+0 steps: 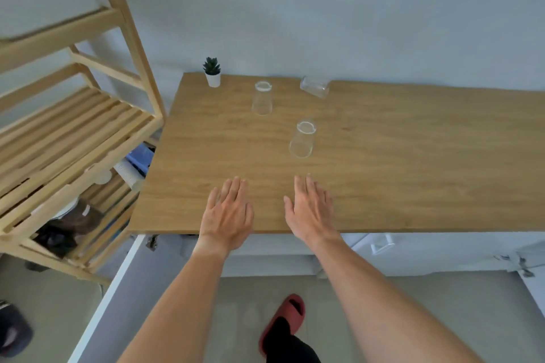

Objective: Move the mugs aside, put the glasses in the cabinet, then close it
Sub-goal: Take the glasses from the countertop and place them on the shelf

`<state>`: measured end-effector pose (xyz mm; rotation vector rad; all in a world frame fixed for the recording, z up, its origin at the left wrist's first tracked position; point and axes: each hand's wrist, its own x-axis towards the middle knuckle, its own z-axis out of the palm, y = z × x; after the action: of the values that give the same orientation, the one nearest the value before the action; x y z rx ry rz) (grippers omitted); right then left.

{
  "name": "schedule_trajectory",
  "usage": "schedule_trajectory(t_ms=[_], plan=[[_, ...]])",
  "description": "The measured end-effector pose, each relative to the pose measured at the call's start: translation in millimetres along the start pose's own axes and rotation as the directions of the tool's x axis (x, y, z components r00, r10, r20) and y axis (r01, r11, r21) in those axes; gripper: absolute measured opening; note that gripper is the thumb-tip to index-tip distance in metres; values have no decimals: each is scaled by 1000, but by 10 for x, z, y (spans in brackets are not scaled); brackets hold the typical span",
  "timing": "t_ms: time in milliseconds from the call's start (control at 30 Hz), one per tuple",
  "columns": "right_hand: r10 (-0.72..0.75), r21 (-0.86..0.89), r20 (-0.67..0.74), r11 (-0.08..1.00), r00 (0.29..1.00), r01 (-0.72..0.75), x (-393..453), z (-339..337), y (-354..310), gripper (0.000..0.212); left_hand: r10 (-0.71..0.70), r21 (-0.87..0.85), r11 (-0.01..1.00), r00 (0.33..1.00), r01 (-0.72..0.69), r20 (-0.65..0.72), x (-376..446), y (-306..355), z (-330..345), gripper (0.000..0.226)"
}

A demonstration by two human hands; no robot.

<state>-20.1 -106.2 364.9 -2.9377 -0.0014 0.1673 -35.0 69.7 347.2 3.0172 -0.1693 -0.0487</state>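
Both bare hands are stretched out flat, palms down, over the near edge of the light-brown wooden countertop (413, 156); the left hand (227, 215) has its fingers straight and close together, holding nothing; the right hand (312, 212) lies just beside it with fingers extended and only slightly parted, thumb out to the left, also holding nothing. Three clear drinking glasses are on the wood, all apart from the hands; the nearest clear glass (302, 140) stands a little beyond the right hand; a second clear glass (262, 99) stands farther back and to the left; a third clear glass (315, 87) lies on its side at the far edge by the wall. A small green succulent in a white pot (212, 72) sits at the far left corner. A pale slatted wooden shelf unit (73, 132) stands to the left; below the countertop, a white cabinet door (109, 300) hangs open at the near left; a foot in a red slipper (283, 321) is on the floor.
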Motion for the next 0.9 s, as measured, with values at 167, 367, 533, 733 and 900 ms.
schedule_trajectory(t_ms=[167, 367, 533, 733, 900], plan=[[-13, -11, -42, 1000, 999, 13, 679, -269, 245, 62, 2, -4, 1000, 1000, -2, -11, 756, 213, -98, 58], [-139, -55, -3, 989, 990, 139, 1565, -541, 520, 74, -45, 13, 999, 999, 45, -20, 1801, 356, -289, 60], [-283, -48, 126, 955, 951, 291, 2028, -552, 557, 70, -33, 56, 998, 996, 38, -85, 2436, 357, -411, 55], [-362, -65, 200, 922, 910, 382, 2254, -542, 574, 76, 78, 241, 970, 989, -46, -126, 2889, 199, -493, 54], [-311, -117, 267, 929, 912, 351, 2448, -592, 470, 60, 306, 597, 763, 952, -246, 1, 3291, 265, -533, 59]])
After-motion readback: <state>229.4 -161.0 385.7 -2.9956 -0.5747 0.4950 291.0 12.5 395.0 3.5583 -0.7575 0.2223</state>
